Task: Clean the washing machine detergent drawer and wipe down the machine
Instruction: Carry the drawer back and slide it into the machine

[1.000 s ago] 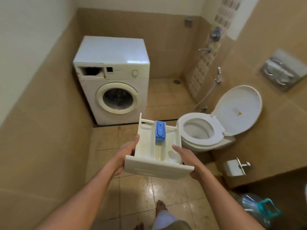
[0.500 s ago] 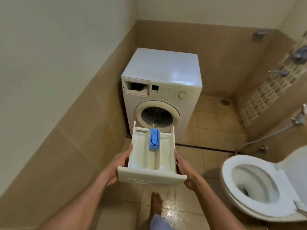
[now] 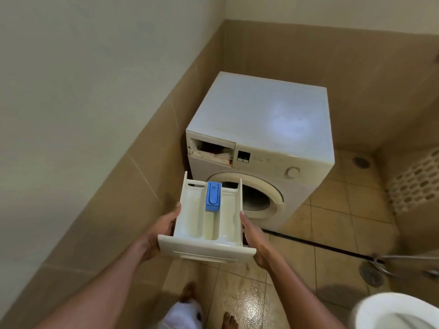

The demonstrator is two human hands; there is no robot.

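I hold the white detergent drawer [image 3: 193, 224] level in front of me, its front panel toward me. A blue insert [image 3: 213, 196] sits in its middle compartment. My left hand [image 3: 161, 230] grips the drawer's left side and my right hand [image 3: 255, 241] grips its right side. The white front-loading washing machine [image 3: 261, 129] stands in the corner just beyond the drawer. Its empty drawer slot [image 3: 210, 150] at the upper left of the front shows dark, stained edges. The round door is partly hidden behind the drawer.
A beige tiled wall [image 3: 99, 198] runs close along the left. The floor tiles [image 3: 251, 302] look wet and glossy. A toilet bowl [image 3: 394, 312] is at the bottom right, with a hose and floor drain [image 3: 370, 273] nearby. My bare feet show at the bottom.
I have walked closer to the washing machine with the drawer in both hands. The machine now looms larger and the toilet has slid to the bottom right corner.
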